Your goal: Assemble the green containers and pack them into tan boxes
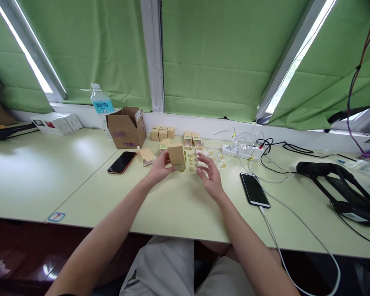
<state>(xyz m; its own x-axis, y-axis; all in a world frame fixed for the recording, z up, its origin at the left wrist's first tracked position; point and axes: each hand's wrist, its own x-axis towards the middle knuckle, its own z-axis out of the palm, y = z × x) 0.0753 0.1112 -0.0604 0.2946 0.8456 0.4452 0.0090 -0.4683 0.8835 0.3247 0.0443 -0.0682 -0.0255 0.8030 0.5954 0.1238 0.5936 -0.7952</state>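
My left hand (pixel 160 167) grips a small tan cardboard box (pixel 176 156), holding it upright just above the pale green table (pixel 179 205). My right hand (pixel 209 174) is beside it to the right, fingers curled around a small white item (pixel 199 163) that I cannot make out. Tiny yellow pieces (pixel 191 161) lie on the table between the hands. More small tan boxes (pixel 163 133) stand in a row behind, two opened ones (pixel 193 140) lie further right, and another (pixel 146 156) lies left of my left hand.
An open brown carton (pixel 126 128) and a water bottle (pixel 100 103) stand at the back left. A phone (pixel 121 162) lies left, another phone (pixel 254 189) on a white cable right. A power strip (pixel 242 150), black straps (pixel 342 185) and white boxes (pixel 56 123) sit around.
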